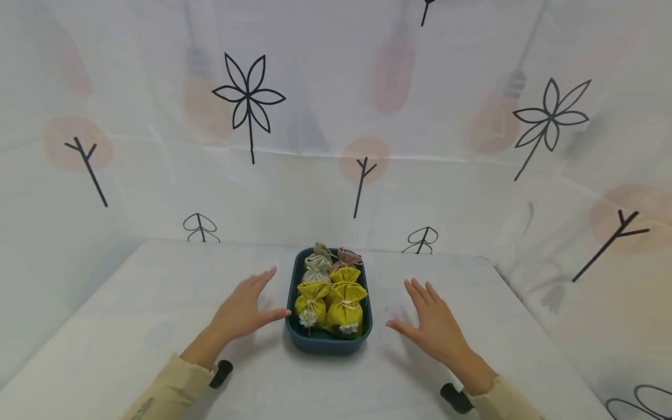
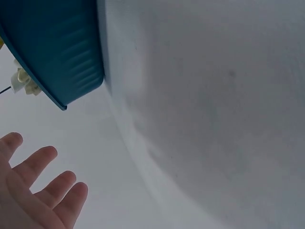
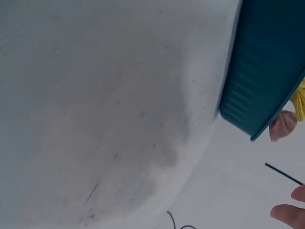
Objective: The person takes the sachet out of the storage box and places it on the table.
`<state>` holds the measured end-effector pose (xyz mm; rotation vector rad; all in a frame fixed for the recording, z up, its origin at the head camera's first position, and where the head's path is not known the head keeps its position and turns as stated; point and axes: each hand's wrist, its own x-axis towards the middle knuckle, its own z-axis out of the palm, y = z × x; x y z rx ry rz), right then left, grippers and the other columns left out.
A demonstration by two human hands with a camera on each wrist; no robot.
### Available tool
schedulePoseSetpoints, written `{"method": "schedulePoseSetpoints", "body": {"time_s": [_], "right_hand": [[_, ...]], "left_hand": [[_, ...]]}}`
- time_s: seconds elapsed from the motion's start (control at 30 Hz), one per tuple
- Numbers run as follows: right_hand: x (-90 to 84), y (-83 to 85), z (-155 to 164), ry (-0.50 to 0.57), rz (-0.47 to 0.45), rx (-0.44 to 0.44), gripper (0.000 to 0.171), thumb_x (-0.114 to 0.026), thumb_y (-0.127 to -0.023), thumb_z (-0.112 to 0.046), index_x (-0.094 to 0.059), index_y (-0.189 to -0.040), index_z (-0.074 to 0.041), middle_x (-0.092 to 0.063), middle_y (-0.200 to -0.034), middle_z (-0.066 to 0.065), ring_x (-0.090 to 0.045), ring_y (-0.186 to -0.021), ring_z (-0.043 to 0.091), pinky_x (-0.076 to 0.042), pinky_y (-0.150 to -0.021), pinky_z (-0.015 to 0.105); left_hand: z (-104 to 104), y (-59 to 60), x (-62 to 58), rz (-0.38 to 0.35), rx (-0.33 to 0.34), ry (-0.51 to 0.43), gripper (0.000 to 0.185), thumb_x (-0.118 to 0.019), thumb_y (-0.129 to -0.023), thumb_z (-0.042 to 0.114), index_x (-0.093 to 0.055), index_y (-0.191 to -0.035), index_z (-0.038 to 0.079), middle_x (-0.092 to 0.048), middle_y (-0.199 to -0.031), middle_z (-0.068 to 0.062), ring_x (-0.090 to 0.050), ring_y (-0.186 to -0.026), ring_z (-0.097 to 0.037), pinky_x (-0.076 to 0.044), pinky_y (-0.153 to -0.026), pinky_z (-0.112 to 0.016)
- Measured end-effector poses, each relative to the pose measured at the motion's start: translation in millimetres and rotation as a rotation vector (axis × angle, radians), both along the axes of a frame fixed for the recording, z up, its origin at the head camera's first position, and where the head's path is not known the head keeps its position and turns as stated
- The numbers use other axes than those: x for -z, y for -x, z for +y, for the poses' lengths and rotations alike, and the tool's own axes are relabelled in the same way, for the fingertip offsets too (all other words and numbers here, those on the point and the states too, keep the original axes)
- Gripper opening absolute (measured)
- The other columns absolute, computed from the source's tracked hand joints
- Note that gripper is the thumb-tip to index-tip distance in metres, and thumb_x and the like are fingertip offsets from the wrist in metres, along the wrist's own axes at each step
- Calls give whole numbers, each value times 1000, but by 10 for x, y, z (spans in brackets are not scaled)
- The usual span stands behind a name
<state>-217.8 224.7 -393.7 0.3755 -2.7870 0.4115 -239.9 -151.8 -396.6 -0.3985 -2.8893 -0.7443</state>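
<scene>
Dark teal, round-cornered plastic tray (image 1: 326, 348): sits on the white surface (image 1: 131, 338), near its far edge, about midway between its left and right edges.
Three yellow cloth drawstring pouches (image 1: 343, 319): two at the tray's near end, one behind; white flower trims (image 1: 307, 318) on the front pair.
Far end of tray: we count a pale grey cloth pouch (image 1: 317, 270), an olive-grey cloth pouch (image 1: 322, 250) and a dusty-pink cloth pouch (image 1: 347, 257).
Left hand (image 1: 244, 312): empty, fingers extended, beside the left long wall; thumb tip at the rim, contact we cannot tell.
Right hand (image 1: 436, 324): empty, fingers extended, apart from the right long wall.
Long walls: we judge even, opposed pressure best, tray level, since pouches rise above the rim and could spill.
</scene>
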Motion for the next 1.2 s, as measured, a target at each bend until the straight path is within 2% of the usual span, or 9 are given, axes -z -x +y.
{"method": "schedulePoseSetpoints", "body": {"time_s": [0.17,0.27,0.5,0.67,0.8,0.97,1.2], "right_hand": [[-12,11,-64,39,-14,-29,94,-62,-76,-64,-34,-143,-4,-33,-145,18,-23,-133,41,-23,-102,61],[-32,15,-101,68,-30,-35,97,-59,-75,-68,-34,-143,-5,-32,-145,18,-23,-133,40,-25,-101,61],[-82,17,-164,159,-56,-85,93,-65,-75,-61,-33,-144,-7,-33,-145,16,-27,-132,37,-29,-99,60],[-120,42,-195,215,-76,-116,90,-69,-76,-56,-34,-144,-8,-35,-144,16,-31,-130,37,-30,-100,58],[-156,71,-232,258,-89,-138,87,-70,-76,-53,-37,-142,-6,-37,-142,16,-34,-129,37,-32,-100,56],[-180,94,-282,320,-128,-155,85,-72,-76,-48,-38,-142,-7,-39,-141,16,-39,-126,36,-36,-97,54],[-204,112,-346,423,-196,-179,83,-76,-74,-42,-39,-141,-9,-42,-139,16,-48,-116,39,-45,-89,52]], "left_hand": [[59,33,6,-56,9,-75,105,-66,-66,70,-24,-149,21,-32,-147,-10,-31,-131,-35,-30,-100,-57],[81,52,4,-64,31,-121,105,-71,-67,64,-25,-149,18,-32,-147,-12,-32,-130,-36,-30,-101,-57],[106,106,26,-115,64,-225,104,-78,-67,53,-24,-149,17,-37,-143,-15,-36,-128,-36,-34,-98,-55],[119,137,44,-210,79,-370,105,-82,-66,43,-23,-149,18,-38,-142,-17,-41,-124,-37,-42,-93,-49],[131,143,42,-284,63,-464,105,-85,-65,37,-24,-149,20,-42,-139,-14,-48,-119,-34,-45,-90,-49],[163,166,35,-356,32,-551,101,-85,-66,28,-26,-148,20,-51,-130,-9,-57,-108,-25,-49,-84,-45],[181,165,36,-430,29,-652,99,-85,-67,20,-27,-147,17,-55,-122,-9,-60,-97,-20,-51,-81,-41]]}}
